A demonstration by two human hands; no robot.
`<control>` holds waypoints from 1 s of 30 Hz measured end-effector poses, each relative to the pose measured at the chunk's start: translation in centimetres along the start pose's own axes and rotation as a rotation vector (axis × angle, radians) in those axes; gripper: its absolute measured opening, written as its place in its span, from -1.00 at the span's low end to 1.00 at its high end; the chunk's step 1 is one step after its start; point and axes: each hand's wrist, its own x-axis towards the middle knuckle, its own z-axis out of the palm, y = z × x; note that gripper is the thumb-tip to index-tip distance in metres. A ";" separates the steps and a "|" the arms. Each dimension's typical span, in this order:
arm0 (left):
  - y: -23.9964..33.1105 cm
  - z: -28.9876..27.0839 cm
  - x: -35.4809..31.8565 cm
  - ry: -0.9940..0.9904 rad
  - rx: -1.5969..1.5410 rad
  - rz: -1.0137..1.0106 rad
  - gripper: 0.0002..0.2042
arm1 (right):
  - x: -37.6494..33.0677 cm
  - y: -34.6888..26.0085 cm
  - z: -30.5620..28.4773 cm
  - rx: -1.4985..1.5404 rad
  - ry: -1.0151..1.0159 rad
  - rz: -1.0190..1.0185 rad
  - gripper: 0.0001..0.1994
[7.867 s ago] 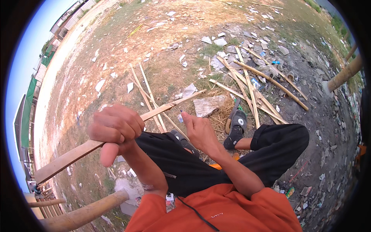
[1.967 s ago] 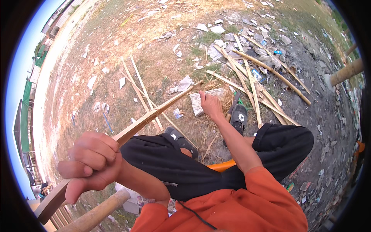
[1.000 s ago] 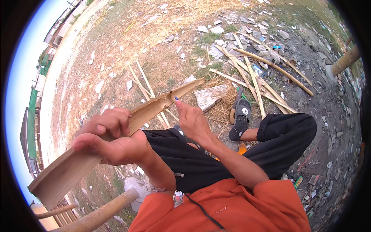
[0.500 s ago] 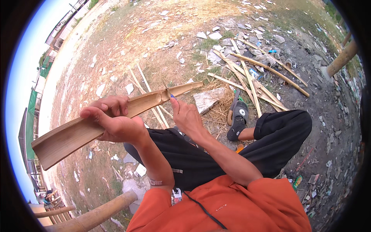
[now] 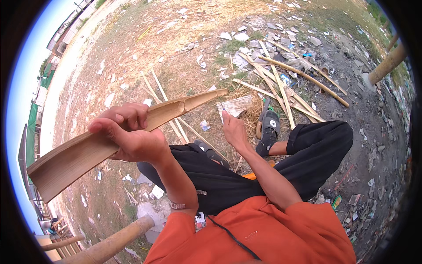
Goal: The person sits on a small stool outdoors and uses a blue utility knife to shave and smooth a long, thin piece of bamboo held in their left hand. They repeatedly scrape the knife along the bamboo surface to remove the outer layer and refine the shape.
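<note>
Bamboo [image 5: 88, 149], one split length: held aloft in front of the seated person, hollow face up toward the head, broad end out to the left, tapered end to the right and farther off. A node ridge crosses the hollow nearer the tapered end.

Left grip [image 5: 135, 141]: closed around the bamboo, fingers curled over its upper edge, thumb stretched across the hollow side.

Right grip [image 5: 236, 131]: near the tapered end, apart from it. Fingers curled, thumb up, closed on a slim item [image 5: 223, 108] showing at the thumb tip; too small for me to identify.

Ground, beyond the hands: pale slab [image 5: 239, 104] lying on straw [image 5: 254, 115]. Right shoe [image 5: 270, 123], grey, with a wooden handle [image 5: 258, 129] just beside it. Farther right, crossed strips [image 5: 282, 94] in a loose heap, a round pole [image 5: 307, 82] lying across them. Two more strips [image 5: 159, 86] lie to the left, partly hidden behind the bamboo.
</note>
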 end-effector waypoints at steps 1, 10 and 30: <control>-0.4 -0.1 -0.2 -0.004 -0.023 -0.036 -0.59 | -0.3 -2.3 -0.7 0.071 -0.018 -0.094 -0.47; 0.0 0.6 -0.4 -0.062 0.053 -0.007 -0.56 | -2.4 -11.7 -4.1 0.251 -0.188 -0.185 -0.50; 0.0 2.4 -1.3 -0.027 0.144 0.016 -0.54 | -2.3 -10.7 -5.0 0.368 -0.247 -0.141 -0.51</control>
